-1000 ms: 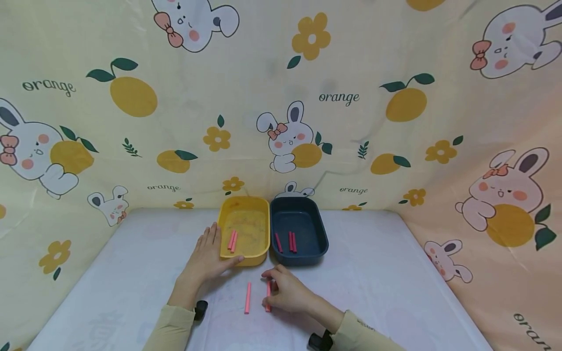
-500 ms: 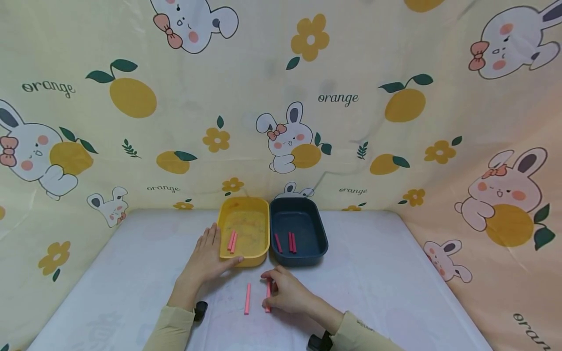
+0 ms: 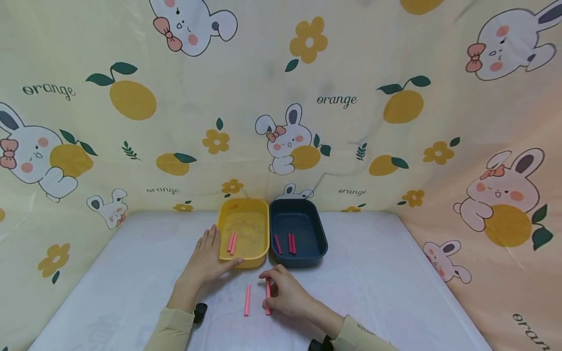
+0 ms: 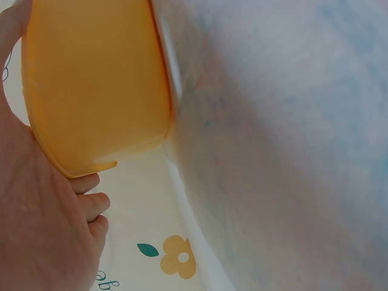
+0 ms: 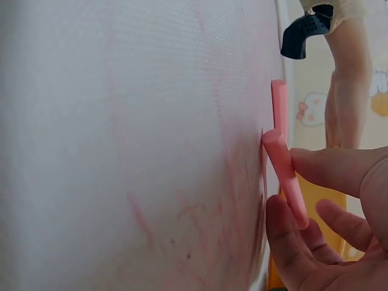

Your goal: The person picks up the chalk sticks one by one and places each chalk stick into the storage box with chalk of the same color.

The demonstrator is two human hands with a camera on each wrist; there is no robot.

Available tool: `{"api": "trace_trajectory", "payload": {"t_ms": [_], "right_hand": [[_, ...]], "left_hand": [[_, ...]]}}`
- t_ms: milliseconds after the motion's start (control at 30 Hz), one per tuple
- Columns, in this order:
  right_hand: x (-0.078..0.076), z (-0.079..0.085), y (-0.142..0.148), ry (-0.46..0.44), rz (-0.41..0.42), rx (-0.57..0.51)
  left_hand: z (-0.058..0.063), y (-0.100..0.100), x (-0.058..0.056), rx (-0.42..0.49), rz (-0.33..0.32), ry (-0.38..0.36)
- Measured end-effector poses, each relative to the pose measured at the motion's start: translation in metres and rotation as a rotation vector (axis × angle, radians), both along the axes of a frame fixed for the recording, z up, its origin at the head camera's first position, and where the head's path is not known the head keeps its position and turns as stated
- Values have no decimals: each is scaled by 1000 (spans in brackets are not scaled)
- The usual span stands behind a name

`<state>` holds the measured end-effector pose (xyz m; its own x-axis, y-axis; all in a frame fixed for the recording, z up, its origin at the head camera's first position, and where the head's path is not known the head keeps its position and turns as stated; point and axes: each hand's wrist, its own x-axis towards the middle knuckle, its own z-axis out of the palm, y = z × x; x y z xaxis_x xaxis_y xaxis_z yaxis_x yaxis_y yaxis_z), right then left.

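Note:
My left hand [image 3: 205,257] rests against the near left corner of a yellow plastic bin [image 3: 265,229], fingers straight along its side and thumb over the front rim. The left wrist view shows the outside of this yellow bin [image 4: 97,79] up close beside the hand. My right hand [image 3: 285,291] pinches a stick of pink chalk [image 5: 285,173] between thumb and fingers, close over the white table. To its left lies another pink chalk stick [image 3: 247,301]. A dark blue bin [image 3: 325,243] stands against the yellow one. Two pink sticks [image 3: 231,243] lie in the yellow bin, and three darker pink sticks [image 3: 290,243] in the blue.
The white cloth-covered table [image 3: 373,273] carries faint pink and blue smudges. Behind the bins rises a cream backdrop [image 3: 246,87] printed with rabbits and oranges, which also runs along both sides.
Both hands and the chalk stay almost where they were; the whole head view has shifted slightly downward.

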<state>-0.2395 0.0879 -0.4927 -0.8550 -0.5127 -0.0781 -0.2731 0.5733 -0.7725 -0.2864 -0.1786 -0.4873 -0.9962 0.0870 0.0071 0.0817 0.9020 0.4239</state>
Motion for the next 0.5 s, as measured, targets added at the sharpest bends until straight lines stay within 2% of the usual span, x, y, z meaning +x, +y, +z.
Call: {"api": "trace_trajectory", "payload": {"t_ms": [500], "right_hand": [[2,-2,1,-16,0,-103]], "left_hand": [[-4,-1,-1,12,-8,25]]}}
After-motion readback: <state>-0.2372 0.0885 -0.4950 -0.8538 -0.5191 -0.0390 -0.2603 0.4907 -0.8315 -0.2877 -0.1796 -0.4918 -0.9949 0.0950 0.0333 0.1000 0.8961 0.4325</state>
